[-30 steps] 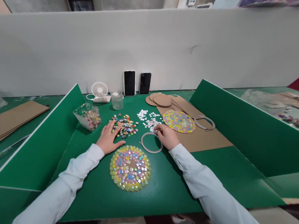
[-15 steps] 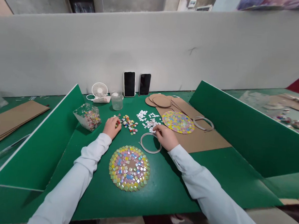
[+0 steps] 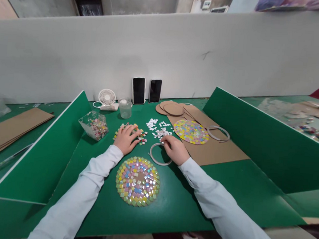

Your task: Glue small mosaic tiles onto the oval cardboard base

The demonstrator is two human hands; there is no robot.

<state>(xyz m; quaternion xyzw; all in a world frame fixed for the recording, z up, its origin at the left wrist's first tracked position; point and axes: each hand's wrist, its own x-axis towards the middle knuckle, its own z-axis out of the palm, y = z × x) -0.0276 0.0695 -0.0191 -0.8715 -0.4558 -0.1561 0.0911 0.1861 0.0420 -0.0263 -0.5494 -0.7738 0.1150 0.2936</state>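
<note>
My left hand (image 3: 126, 138) rests palm down, fingers spread, over a pile of small coloured mosaic tiles (image 3: 142, 137), covering much of it. My right hand (image 3: 176, 149) is at the near edge of scattered white tiles (image 3: 158, 132), thumb and forefinger brought together; whatever they pinch is too small to make out. Just under that hand lies a grey coiled ring of tubing (image 3: 152, 156), partly covered by it. In front of both hands sits a round mosaic disc (image 3: 137, 197), covered in yellow, green, pink and blue tiles, with a bare brown patch near its middle.
A clear tub of tiles (image 3: 95, 126) leans at the left, by a green divider (image 3: 44, 162). Behind stand a white fan (image 3: 106, 98), a cup (image 3: 125, 110) and two phones (image 3: 138, 90). Cardboard (image 3: 217, 152), another mosaic disc (image 3: 191, 132) and a second ring (image 3: 223, 138) lie right.
My left hand has moved a little right and spread from a curled grip to lie over the coloured tiles. My right hand has barely moved.
</note>
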